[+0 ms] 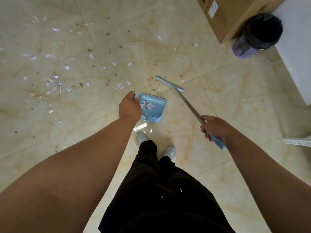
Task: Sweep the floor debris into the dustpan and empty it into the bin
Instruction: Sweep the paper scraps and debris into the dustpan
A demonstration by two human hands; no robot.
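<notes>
head view: the left hand is curled round the handle of the dustpan, gripping it near the middle of the picture. the pan is blue and a few scraps lie inside it. whether it touches the floor i cannot tell. the right hand is wrapped tight round the broom near the blue end of its shaft. the shaft slants up and to the left, and the blue head sits just beyond the pan, to its right. debris, paper bits, thin sticks and brown flecks, is strewn over the beige tiles, mostly left of the pan and beyond it. a few flecks lie next to the broom head. the bin, purple with a black liner, stands at the upper right, well apart from the pan and touching a box. 2 white shoes show below the pan.
</notes>
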